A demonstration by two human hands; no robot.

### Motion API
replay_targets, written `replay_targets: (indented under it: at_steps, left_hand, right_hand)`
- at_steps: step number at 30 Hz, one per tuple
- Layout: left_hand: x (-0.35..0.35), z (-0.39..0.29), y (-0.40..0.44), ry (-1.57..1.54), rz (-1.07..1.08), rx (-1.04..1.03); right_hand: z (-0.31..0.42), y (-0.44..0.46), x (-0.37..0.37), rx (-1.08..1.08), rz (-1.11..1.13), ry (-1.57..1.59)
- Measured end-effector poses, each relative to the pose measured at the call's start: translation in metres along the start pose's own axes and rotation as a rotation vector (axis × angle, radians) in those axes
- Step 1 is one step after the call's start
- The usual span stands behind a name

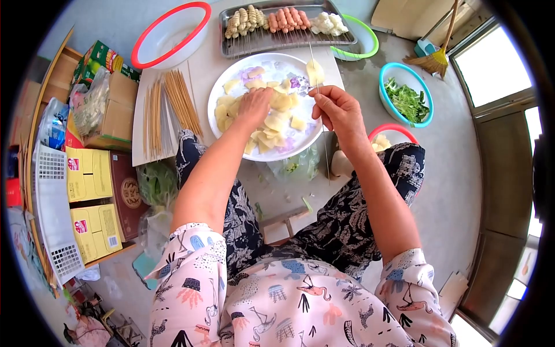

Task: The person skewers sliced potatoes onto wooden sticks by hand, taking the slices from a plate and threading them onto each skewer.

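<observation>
My right hand (338,113) pinches a long thin skewer (318,87) between thumb and fingers, upright beside the plate's right rim. One pale slice, which looks like potato (315,73), is threaded on it above my fingers. My left hand (256,107) reaches down among the loose potato slices (280,103) on a large white plate (217,87) with purple flowers. Its fingers are bent downward and mostly hidden, so I cannot see whether they grip a slice.
A metal tray (283,41) of filled skewers lies at the back. Bare wooden skewers (184,98) lie left of the plate. A red-rimmed basin (173,36) stands back left. On the right are a blue basin of greens (406,98) and a red-rimmed bowl (399,128). Boxes (89,173) line the left.
</observation>
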State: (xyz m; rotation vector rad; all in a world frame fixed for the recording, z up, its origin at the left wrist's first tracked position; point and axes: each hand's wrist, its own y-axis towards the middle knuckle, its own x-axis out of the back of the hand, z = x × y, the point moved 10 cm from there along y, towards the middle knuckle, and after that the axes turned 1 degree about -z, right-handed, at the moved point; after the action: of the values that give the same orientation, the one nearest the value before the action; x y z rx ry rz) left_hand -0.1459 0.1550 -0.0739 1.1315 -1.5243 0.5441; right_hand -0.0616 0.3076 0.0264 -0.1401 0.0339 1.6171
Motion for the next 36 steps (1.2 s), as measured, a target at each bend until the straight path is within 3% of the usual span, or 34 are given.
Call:
replay_targets:
  at_steps: [2, 4, 5, 7, 8, 10, 14, 23, 36]
  left_hand:
    - [0.003, 0.002, 0.004, -0.002, -0.012, 0.014]
    - [-0.001, 0.022, 0.008, 0.004, 0.070, 0.257]
    - [0.000, 0.023, 0.011, 0.004, 0.070, 0.257]
    - [0.008, 0.050, 0.006, -0.767, -0.156, 0.576]
    - [0.013, 0.050, 0.006, -0.765, -0.161, 0.576]
    - [0.026, 0.038, -0.005, -1.385, -0.186, 0.732]
    - [0.061, 0.040, -0.016, -1.645, -0.136, 0.651]
    - [0.106, 0.055, -0.044, -1.626, -0.201, 0.650]
    - [0.114, 0.060, -0.043, -1.663, -0.254, 0.534]
  right_hand:
    - [-0.002, 0.000, 0.000, 0.001, -0.003, -0.011]
    - [-0.003, 0.001, -0.001, 0.000, -0.004, -0.022]
    - [-0.006, 0.001, -0.003, -0.023, 0.021, -0.037]
    - [-0.008, -0.001, -0.007, -0.045, 0.048, -0.051]
    - [-0.010, -0.002, -0.011, -0.065, 0.071, -0.104]
    - [-0.012, -0.004, -0.017, -0.080, 0.100, -0.159]
    - [-0.016, -0.008, -0.028, -0.083, 0.137, -0.237]
    - [-0.026, -0.014, -0.068, -0.054, 0.342, -0.273]
    - [-0.030, -0.009, -0.091, -0.038, 0.341, -0.282]
